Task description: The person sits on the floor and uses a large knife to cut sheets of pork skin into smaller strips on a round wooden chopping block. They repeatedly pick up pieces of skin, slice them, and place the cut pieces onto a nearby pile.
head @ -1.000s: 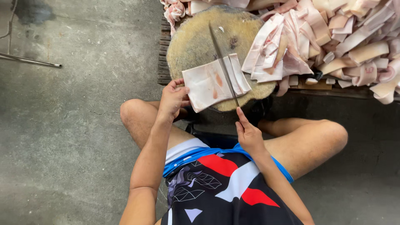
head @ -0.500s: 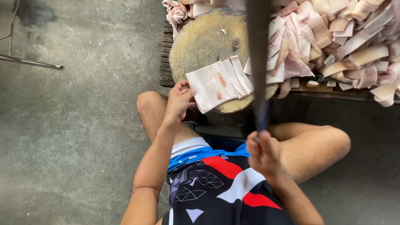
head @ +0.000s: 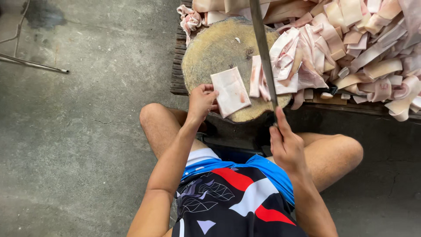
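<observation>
Nearest the camera, below the patterned shirt and bare knees, the right hand (head: 286, 147) is closed around the handle of a long cleaver (head: 262, 52). Its blade is raised edge-on to the view and runs up and away from the hand, over the right part of the round wooden chopping block (head: 210, 50).

Across from it, the left hand (head: 201, 100) reaches to the near-left edge of the block. Its fingers are curled and press on the near corner of a pale rectangular slab of pork skin (head: 230, 91), pinning it flat against the wood rather than gripping it.

That slab lies just beside the left hand, on its right, and to the left of the blade's line. Its long axis tilts slightly, running away from the person and roughly parallel to the blade. The left hand is the nearer one to it; the right hand is well apart from it, down by the block's near rim.

Just right of the slab, under the blade, several cut strips (head: 256, 77) lie side by side on the block.

Beyond and to the right, a large heap of pale skin pieces (head: 368, 48) covers the slatted wooden pallet (head: 177, 66) that bears the block, on a concrete floor (head: 79, 145).
</observation>
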